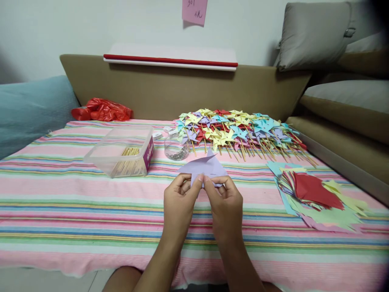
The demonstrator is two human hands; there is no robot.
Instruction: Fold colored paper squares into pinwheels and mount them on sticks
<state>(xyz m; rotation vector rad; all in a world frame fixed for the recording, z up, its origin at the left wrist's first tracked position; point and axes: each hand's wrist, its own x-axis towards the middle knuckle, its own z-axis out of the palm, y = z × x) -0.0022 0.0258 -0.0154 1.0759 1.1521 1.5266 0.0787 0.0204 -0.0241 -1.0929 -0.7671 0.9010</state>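
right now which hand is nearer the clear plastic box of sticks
Left. The left hand is to the right of the clear plastic box and nearer the camera; the right hand is farther right.

looks out from the person's head, above the near edge of the striped cloth, facing forward and down across it. sits close behind the left hand and right hand over the cloth. reaches past its far edge to the wall, below its near edge to the floor.
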